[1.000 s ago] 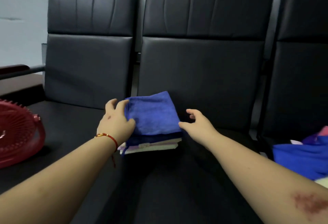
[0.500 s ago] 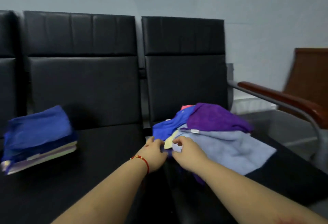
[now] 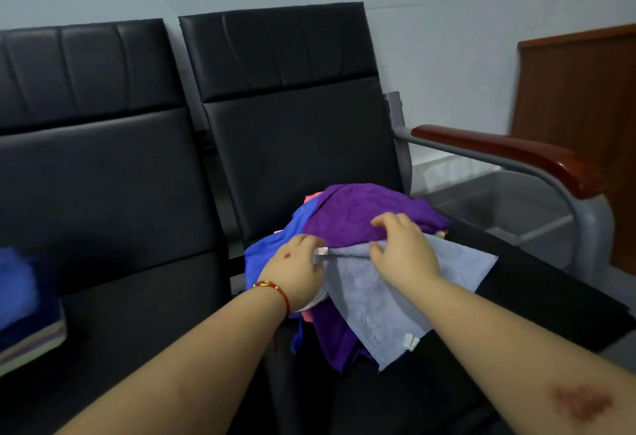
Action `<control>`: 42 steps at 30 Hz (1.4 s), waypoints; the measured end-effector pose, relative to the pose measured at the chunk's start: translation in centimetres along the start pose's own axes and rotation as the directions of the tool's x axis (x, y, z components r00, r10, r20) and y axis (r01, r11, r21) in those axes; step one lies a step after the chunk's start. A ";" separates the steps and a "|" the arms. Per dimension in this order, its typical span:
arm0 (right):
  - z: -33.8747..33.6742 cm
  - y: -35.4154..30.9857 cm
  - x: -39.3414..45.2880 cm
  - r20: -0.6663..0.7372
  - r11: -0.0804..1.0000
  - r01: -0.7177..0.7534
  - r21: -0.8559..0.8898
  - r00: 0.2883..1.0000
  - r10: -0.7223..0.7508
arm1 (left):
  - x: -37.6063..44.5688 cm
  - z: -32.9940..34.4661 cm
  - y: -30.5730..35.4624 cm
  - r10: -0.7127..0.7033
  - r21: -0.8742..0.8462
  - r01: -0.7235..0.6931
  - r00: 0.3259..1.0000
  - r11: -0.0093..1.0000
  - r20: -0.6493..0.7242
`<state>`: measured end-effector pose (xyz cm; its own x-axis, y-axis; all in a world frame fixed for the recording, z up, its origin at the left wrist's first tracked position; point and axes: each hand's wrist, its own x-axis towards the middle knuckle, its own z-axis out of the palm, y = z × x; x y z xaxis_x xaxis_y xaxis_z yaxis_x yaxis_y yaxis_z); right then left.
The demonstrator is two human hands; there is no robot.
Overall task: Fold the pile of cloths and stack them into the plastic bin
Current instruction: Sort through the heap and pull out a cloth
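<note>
while both hands dig into the unfolded pile, the next cloth is being picked out.

as the fingers close in, the left hand point(image 3: 298, 271) curls its fingertips over the near edge of the pale grey-blue cloth point(image 3: 389, 291) by its white tag, pinching there as far as i can tell, and the right hand point(image 3: 401, 248) lies with fingers loosely spread, thumb on the grey-blue cloth, fingertips on the purple cloth point(image 3: 358, 214) above it. half a second ago both hands were at the pile's front left corner; now they sit higher, at the seam between those two cloths, so a fresh piece looks chosen for folding. the folded stack point(image 3: 27, 314) has slid to the lower left edge of the frame, and the grey plastic bin point(image 3: 516, 207) now shows at right, beyond the chair's armrest point(image 3: 509, 152), with no cloth visible in it.
</note>
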<state>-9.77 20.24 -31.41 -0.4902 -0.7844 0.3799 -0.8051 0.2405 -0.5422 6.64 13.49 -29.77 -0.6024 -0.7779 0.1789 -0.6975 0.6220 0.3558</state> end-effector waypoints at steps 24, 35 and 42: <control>-2.5 0.6 1.9 -0.009 0.993 0.121 -0.014 0.993 -0.121 | 4.6 0.3 4.9 0.217 0.169 -0.164 0.903 0.972 -0.371; -11.0 -5.3 0.2 -0.124 0.973 0.053 -0.226 0.989 -0.083 | -0.7 -10.2 8.5 0.150 -0.023 -0.180 0.879 0.983 -0.454; -15.4 -12.1 -3.5 -0.099 0.944 0.151 -0.292 0.977 -0.187 | -7.6 -16.9 7.1 0.096 0.054 -0.080 0.863 0.995 -0.497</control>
<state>-3.46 28.93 -14.66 -0.3613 -0.7553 0.5468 -0.9321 0.2753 -0.2356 12.84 22.26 -13.09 -0.3936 -0.6558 0.6441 -0.6673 0.6858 0.2905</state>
